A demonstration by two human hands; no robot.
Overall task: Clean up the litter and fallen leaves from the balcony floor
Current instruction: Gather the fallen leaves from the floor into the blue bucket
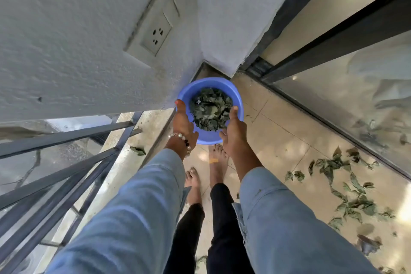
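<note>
Head view: left hand [183, 121] and right hand [233, 134] are gripping opposite rims of blue bowl [210, 92], thumbs hooked over, bowl holding leaves [210, 108]. Wall [89, 51] and railing [66, 162] are crowding left; more fallen leaves [347, 184] are lying on floor tiles [278, 140] right. No legible writing.

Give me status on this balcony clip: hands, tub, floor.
Left hand and right hand both grip the blue tub rim. Tub holds leaves. Loose leaves on the floor at right. One leaf on the railing ledge.
</note>
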